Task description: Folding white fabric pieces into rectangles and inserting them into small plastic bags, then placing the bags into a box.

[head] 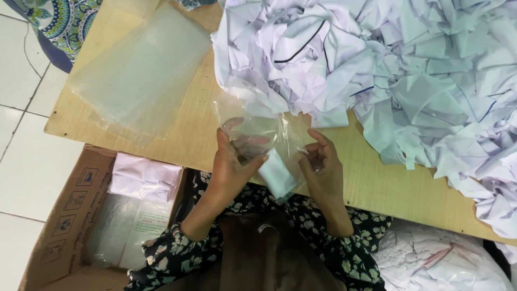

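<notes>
The clear plastic bag [264, 134] holds a folded pale mint-white cloth [277, 175], and the far right heap of garments [404, 70] is pale lilac-white with thin dark navy piping. The table [371, 183] is light tan wood grain, the near left cardboard box [64, 215] brown. The sleeves [172, 253] are black with small white flowers.

floor: white tiles [21, 161] | furniture: wooden table [377, 188] | light: seemingly daylight
</notes>
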